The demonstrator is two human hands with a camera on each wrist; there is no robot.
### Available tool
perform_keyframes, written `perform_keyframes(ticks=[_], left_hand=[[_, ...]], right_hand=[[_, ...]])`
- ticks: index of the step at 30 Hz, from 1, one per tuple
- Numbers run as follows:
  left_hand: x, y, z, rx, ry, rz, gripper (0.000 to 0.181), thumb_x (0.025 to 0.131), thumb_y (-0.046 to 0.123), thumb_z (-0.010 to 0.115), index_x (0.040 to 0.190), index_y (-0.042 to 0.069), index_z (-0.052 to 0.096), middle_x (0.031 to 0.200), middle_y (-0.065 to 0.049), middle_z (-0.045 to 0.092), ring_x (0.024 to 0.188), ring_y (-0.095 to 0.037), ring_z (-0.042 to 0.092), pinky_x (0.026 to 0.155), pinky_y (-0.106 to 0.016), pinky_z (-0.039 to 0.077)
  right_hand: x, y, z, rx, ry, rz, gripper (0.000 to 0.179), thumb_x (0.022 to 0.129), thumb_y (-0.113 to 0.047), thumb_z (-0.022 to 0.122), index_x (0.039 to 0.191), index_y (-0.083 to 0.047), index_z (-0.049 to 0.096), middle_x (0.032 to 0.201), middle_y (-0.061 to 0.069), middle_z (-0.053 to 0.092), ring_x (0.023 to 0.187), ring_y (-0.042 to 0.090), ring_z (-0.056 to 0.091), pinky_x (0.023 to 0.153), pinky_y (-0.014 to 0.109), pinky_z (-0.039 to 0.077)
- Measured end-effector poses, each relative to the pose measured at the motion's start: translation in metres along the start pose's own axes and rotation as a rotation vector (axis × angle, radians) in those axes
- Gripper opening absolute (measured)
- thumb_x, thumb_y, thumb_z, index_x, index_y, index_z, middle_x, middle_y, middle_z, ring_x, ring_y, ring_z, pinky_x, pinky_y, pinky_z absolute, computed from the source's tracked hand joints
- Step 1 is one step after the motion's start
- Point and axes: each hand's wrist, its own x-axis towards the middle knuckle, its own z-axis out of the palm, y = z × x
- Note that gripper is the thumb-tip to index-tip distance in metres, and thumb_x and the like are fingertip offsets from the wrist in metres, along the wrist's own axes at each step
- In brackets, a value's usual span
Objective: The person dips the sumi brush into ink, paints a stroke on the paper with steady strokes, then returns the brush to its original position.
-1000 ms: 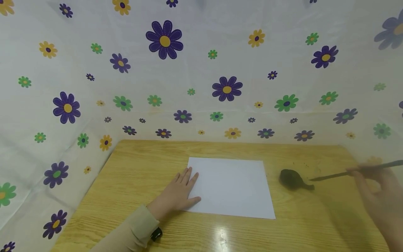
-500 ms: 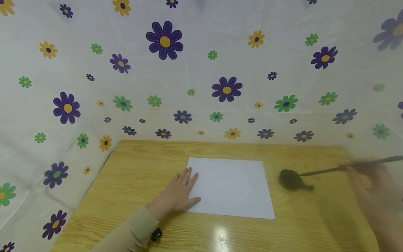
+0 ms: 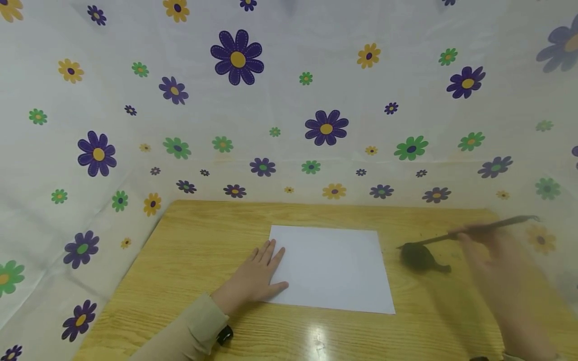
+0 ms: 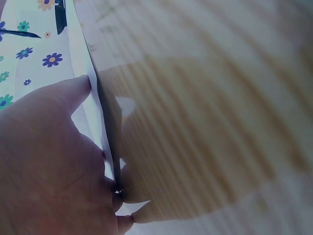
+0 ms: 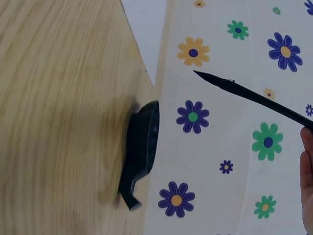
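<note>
A white sheet of paper (image 3: 336,271) lies on the wooden table. My left hand (image 3: 254,275) rests flat on its left edge, fingers spread; the left wrist view shows that hand (image 4: 49,152) along the paper's edge. To the right of the sheet sits a small dark dish with a stubby handle (image 3: 417,258), probably an ink dish. My right hand (image 3: 494,268), somewhat blurred, pinches a dark, pointed writing brush (image 3: 431,240) above the table. In the right wrist view the brush (image 5: 244,92) has its tip up and apart from the dish (image 5: 141,144).
The wooden table (image 3: 198,245) ends at a white flower-printed cloth (image 3: 280,100) that hangs behind it and on both sides. Small dark specks (image 3: 438,235) mark the tabletop behind the dish. A black band (image 3: 224,335) shows below the left sleeve.
My right hand has moved left with the brush, whose tip has passed from right of the dish to its left rim as seen from the head. My left hand and the paper have stayed put.
</note>
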Motion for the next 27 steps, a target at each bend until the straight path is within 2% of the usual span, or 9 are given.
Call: perform_keyframes(ticks=[7,13,16,18,20,22,23,25,27], left_hand=[[0.001,0.0,0.001,0.004,0.0,-0.009,0.087,0.105,0.06,0.053,0.169,0.008,0.025,0.178,-0.022,0.014,0.166,-0.038,0.015,0.133,-0.055,0.024],[0.001,0.0,0.001,0.006,-0.003,-0.014,0.087,0.105,0.061,0.052,0.169,0.009,0.025,0.178,-0.022,0.014,0.166,-0.037,0.015,0.134,-0.055,0.023],[0.001,0.001,0.0,0.002,-0.004,-0.015,0.087,0.106,0.061,0.052,0.17,0.009,0.025,0.178,-0.021,0.014,0.166,-0.037,0.015,0.134,-0.055,0.023],[0.0,0.001,-0.001,0.0,-0.004,-0.014,0.087,0.106,0.061,0.052,0.169,0.009,0.025,0.178,-0.021,0.014,0.166,-0.038,0.015,0.134,-0.055,0.023],[0.0,0.001,-0.001,0.001,-0.003,-0.011,0.086,0.106,0.06,0.052,0.169,0.009,0.025,0.178,-0.022,0.014,0.166,-0.038,0.015,0.134,-0.055,0.023],[0.0,0.001,-0.001,0.003,0.0,-0.008,0.086,0.106,0.061,0.052,0.169,0.009,0.025,0.178,-0.022,0.015,0.166,-0.038,0.016,0.133,-0.055,0.024],[0.0,0.001,-0.001,0.003,0.001,-0.006,0.086,0.106,0.061,0.052,0.169,0.009,0.025,0.178,-0.022,0.015,0.166,-0.038,0.016,0.133,-0.055,0.024],[0.0,0.0,-0.001,0.004,0.001,-0.004,0.086,0.106,0.061,0.052,0.169,0.009,0.025,0.178,-0.022,0.015,0.166,-0.038,0.016,0.133,-0.055,0.024],[0.0,0.0,0.0,0.005,0.001,-0.003,0.086,0.106,0.061,0.051,0.169,0.009,0.025,0.178,-0.022,0.014,0.166,-0.038,0.016,0.133,-0.055,0.024]], right_hand=[[0.003,-0.017,0.02,0.08,0.001,-0.032,0.011,0.1,-0.003,0.068,0.106,-0.001,0.078,0.103,-0.047,0.056,0.104,-0.023,0.049,0.094,0.004,0.032],[0.008,-0.03,0.04,0.141,0.061,-0.083,0.009,0.095,0.005,0.07,0.103,0.004,0.075,0.104,-0.046,0.056,0.103,-0.023,0.051,0.094,0.002,0.034],[0.01,-0.031,0.05,0.172,0.093,-0.125,0.008,0.095,0.003,0.07,0.101,0.007,0.074,0.102,-0.039,0.061,0.102,-0.022,0.051,0.094,0.004,0.035],[0.011,-0.032,0.057,0.196,0.115,-0.168,0.008,0.093,0.008,0.071,0.1,0.009,0.073,0.097,-0.029,0.067,0.102,-0.021,0.052,0.094,0.004,0.037],[0.013,-0.033,0.064,0.263,0.118,-0.198,0.011,0.091,0.013,0.069,0.102,0.013,0.07,0.099,-0.026,0.07,0.102,-0.02,0.056,0.095,0.003,0.041],[0.013,-0.033,0.072,0.306,0.119,-0.23,0.015,0.09,0.016,0.07,0.105,0.015,0.069,0.102,-0.029,0.07,0.101,-0.02,0.058,0.096,0.002,0.044],[0.014,-0.033,0.076,0.346,0.113,-0.244,0.017,0.09,0.017,0.07,0.107,0.016,0.067,0.102,-0.027,0.072,0.1,-0.018,0.061,0.095,0.003,0.047],[0.015,-0.033,0.084,0.402,0.102,-0.258,0.019,0.093,0.013,0.069,0.11,0.019,0.063,0.107,-0.034,0.069,0.1,-0.017,0.064,0.094,0.004,0.05],[0.016,-0.033,0.091,0.424,0.098,-0.271,0.02,0.093,0.012,0.07,0.11,0.02,0.063,0.108,-0.034,0.069,0.1,-0.016,0.064,0.094,0.005,0.051]])
